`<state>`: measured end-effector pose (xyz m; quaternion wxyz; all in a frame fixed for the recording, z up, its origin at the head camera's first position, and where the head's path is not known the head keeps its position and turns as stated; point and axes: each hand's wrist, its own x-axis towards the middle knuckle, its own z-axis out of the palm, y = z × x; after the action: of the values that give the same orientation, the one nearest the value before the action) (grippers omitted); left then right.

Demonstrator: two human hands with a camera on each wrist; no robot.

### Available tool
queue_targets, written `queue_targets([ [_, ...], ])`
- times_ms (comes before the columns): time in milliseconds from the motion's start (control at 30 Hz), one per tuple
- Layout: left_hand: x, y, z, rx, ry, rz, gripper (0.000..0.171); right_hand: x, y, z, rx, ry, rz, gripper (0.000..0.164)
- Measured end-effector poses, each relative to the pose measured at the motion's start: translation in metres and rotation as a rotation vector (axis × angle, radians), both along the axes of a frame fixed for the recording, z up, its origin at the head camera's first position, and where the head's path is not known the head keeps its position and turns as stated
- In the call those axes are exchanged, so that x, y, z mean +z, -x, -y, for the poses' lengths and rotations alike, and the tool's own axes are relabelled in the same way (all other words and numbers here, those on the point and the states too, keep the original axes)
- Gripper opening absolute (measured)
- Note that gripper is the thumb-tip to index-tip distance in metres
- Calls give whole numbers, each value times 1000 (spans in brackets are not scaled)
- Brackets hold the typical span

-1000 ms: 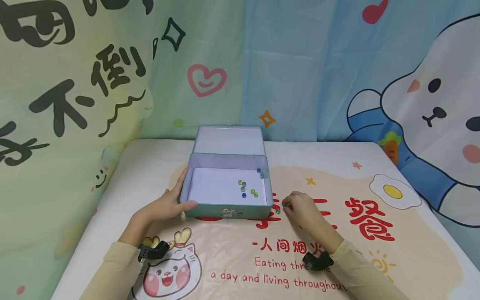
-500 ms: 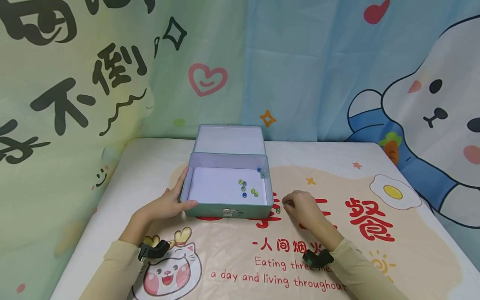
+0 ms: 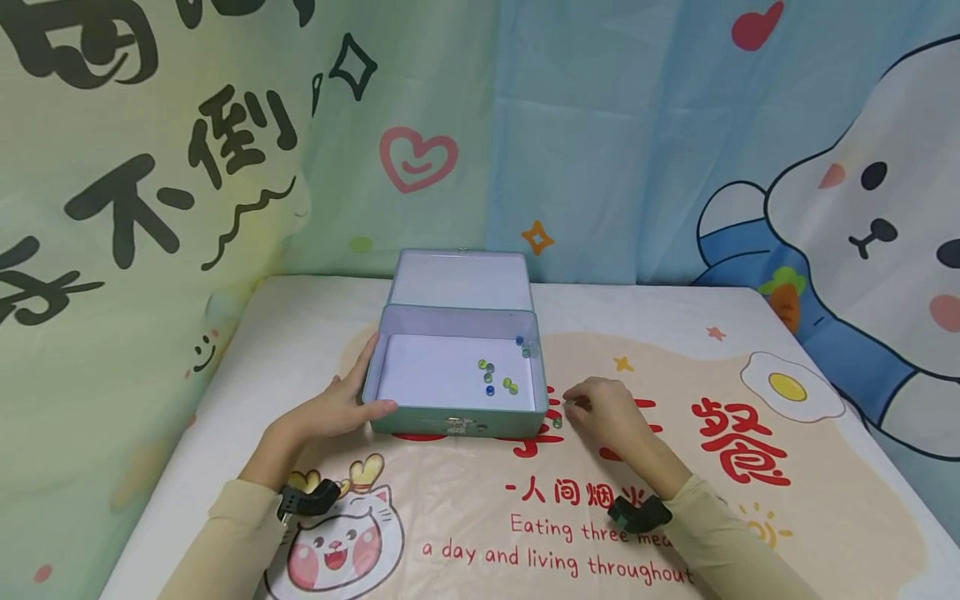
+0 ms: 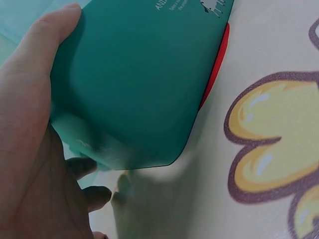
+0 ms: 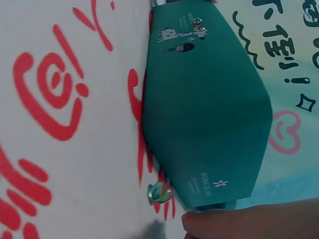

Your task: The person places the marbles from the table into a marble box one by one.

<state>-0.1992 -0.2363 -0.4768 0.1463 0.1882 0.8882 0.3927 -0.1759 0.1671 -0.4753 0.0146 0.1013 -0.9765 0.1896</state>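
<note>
A green tin box (image 3: 459,423) stands on the table with its lid (image 3: 461,279) raised at the back. My left hand (image 3: 337,404) holds its near left corner, thumb over the front and fingers along the left side; in the left wrist view the thumb (image 4: 65,20) lies on the green wall. Several blue and green glass marbles lie on the box floor, such as a blue marble (image 3: 491,390). Right of the box, my right hand (image 3: 609,412) pinches a small marble, mostly hidden by its fingertips. Beside it a clear green marble (image 5: 159,192) lies on the tablecloth.
The printed tablecloth (image 3: 465,508) spreads around the box, with a hanging cloth backdrop (image 3: 570,167) behind the table. A dark wrist strap is on each arm, the left strap (image 3: 309,500) and the right strap (image 3: 639,515).
The right hand shifts very slightly at its fingertips and stays beside the box. The left hand, box and marbles keep their places; the whole view drifts a little.
</note>
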Motion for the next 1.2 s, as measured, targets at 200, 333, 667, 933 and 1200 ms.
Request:
queue_targets([
  [200,1,1,0,-5,-4,-7,100,9,1,1,26,40,-46,21],
  [333,1,0,1,-5,-13,-7,100,14,1,2,44,76,-83,20],
  [667,-4,1,2,-4,-39,-1,100,27,-4,7,45,155,-85,20],
  [933,-2,2,2,-6,-28,-4,101,44,-6,11,81,195,-109,19],
  [1200,-1,1,2,-2,-27,-2,100,57,-1,23,146,173,-77,20],
])
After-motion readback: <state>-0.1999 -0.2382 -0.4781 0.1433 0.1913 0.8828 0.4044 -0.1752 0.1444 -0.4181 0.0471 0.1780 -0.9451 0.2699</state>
